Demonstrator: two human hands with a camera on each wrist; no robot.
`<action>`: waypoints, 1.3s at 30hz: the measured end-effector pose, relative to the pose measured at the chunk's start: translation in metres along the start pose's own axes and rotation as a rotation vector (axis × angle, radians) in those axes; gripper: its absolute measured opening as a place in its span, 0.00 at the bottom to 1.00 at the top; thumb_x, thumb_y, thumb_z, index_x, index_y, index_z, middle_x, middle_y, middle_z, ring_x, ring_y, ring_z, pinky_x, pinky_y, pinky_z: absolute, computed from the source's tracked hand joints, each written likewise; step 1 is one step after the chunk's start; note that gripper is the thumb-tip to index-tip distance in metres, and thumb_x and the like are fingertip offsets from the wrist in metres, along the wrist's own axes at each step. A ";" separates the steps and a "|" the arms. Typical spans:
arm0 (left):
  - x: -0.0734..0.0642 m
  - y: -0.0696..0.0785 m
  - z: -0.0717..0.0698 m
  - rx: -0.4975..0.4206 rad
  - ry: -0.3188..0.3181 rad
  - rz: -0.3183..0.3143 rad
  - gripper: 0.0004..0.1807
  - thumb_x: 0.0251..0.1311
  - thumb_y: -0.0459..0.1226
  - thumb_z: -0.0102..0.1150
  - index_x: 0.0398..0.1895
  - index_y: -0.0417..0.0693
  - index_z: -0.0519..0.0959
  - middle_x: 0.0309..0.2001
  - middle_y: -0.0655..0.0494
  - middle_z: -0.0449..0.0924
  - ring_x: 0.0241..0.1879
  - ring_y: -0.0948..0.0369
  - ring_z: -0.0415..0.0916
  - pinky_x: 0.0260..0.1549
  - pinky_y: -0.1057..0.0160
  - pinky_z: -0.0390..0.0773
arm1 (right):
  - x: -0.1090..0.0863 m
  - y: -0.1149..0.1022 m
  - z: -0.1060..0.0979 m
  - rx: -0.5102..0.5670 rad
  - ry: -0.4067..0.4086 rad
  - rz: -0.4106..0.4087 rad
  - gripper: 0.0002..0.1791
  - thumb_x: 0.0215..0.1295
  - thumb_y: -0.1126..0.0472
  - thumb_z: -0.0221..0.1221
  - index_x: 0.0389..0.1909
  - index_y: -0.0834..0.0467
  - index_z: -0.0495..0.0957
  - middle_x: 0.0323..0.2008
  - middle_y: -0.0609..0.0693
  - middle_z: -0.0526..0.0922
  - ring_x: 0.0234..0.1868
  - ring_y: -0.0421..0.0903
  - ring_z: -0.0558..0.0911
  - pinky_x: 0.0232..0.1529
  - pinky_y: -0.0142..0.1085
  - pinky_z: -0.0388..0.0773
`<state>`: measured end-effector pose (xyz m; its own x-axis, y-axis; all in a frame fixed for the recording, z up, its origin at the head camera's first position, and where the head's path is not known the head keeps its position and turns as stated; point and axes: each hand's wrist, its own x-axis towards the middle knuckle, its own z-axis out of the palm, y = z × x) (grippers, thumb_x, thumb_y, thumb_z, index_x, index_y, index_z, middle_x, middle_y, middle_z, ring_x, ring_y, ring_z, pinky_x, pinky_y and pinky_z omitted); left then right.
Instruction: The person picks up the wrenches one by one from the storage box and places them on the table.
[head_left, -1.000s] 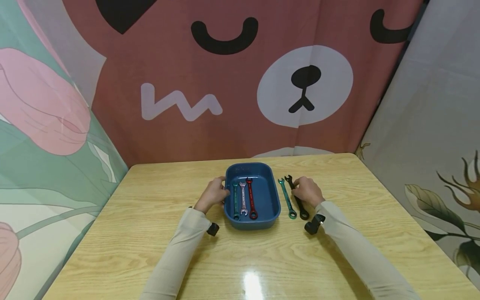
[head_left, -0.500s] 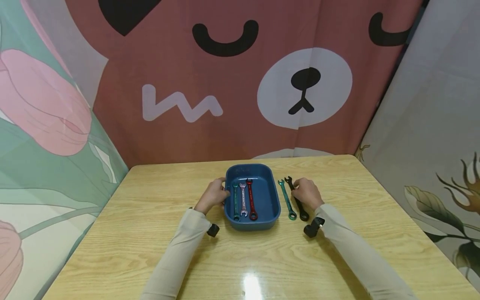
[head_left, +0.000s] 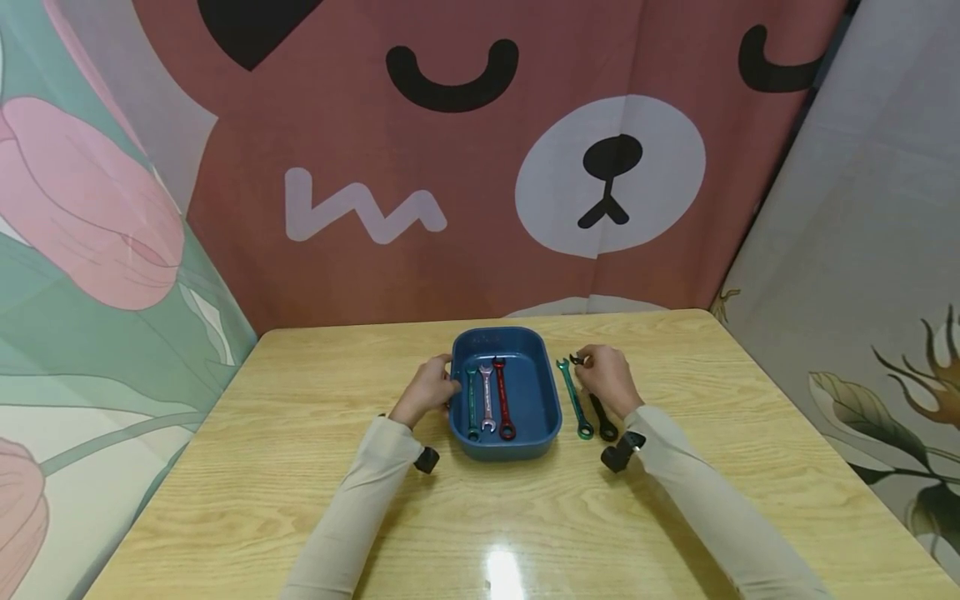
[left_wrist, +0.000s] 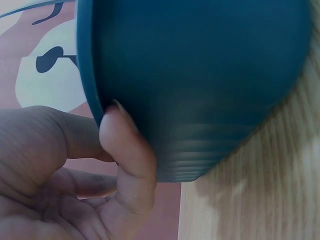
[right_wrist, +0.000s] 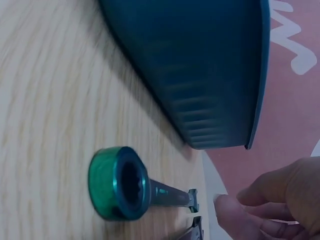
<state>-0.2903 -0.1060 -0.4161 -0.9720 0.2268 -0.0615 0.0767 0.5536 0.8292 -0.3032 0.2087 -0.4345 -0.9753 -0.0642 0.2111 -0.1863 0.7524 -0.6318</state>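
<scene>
My left hand (head_left: 427, 389) pinches the left rim of a blue plastic bin (head_left: 542, 358); in the left wrist view a digit (left_wrist: 131, 155) presses against its outer wall. Inside the bin lie a green wrench (head_left: 472, 404), a silver-pink wrench (head_left: 487, 398) and a red wrench (head_left: 502, 398), side by side. To the right of the bin, a second green wrench (head_left: 573, 396) and a black wrench (head_left: 608, 429) lie on the table. My right hand (head_left: 609, 379) hovers over the black wrench, hiding its middle, with fingers loosely bent and nothing gripped between them in the right wrist view.
The wooden table (head_left: 315, 500) reaches back to a printed bear curtain (head_left: 450, 275). Patterned cloths hang at the left and right sides. Each wrist wears a small black camera, such as the right one (head_left: 622, 452).
My right hand has shifted slightly left and toward the far end of the black wrench, covering more of it. The left hand and the bin have stayed in place.
</scene>
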 end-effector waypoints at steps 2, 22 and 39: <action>0.000 0.000 0.000 -0.001 -0.001 -0.002 0.34 0.63 0.23 0.52 0.73 0.31 0.59 0.18 0.51 0.72 0.09 0.62 0.71 0.17 0.53 0.84 | 0.000 -0.002 -0.001 0.002 0.006 -0.003 0.18 0.67 0.69 0.58 0.55 0.71 0.78 0.33 0.62 0.84 0.20 0.48 0.84 0.20 0.34 0.80; 0.001 0.000 -0.001 -0.005 -0.011 0.002 0.34 0.64 0.24 0.52 0.73 0.30 0.58 0.19 0.50 0.72 0.10 0.62 0.72 0.19 0.51 0.85 | -0.001 -0.027 -0.005 0.115 0.052 -0.044 0.21 0.66 0.71 0.59 0.60 0.71 0.74 0.42 0.68 0.82 0.31 0.58 0.87 0.25 0.34 0.86; 0.002 -0.001 0.000 -0.012 -0.012 0.022 0.33 0.64 0.23 0.51 0.73 0.30 0.58 0.18 0.51 0.71 0.09 0.62 0.71 0.19 0.50 0.85 | -0.001 -0.041 -0.009 0.138 0.065 -0.082 0.23 0.67 0.69 0.60 0.63 0.69 0.73 0.48 0.70 0.80 0.41 0.60 0.87 0.30 0.35 0.87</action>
<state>-0.2922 -0.1066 -0.4174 -0.9673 0.2486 -0.0497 0.0955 0.5391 0.8368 -0.2935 0.1835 -0.4019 -0.9473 -0.0754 0.3113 -0.2836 0.6492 -0.7058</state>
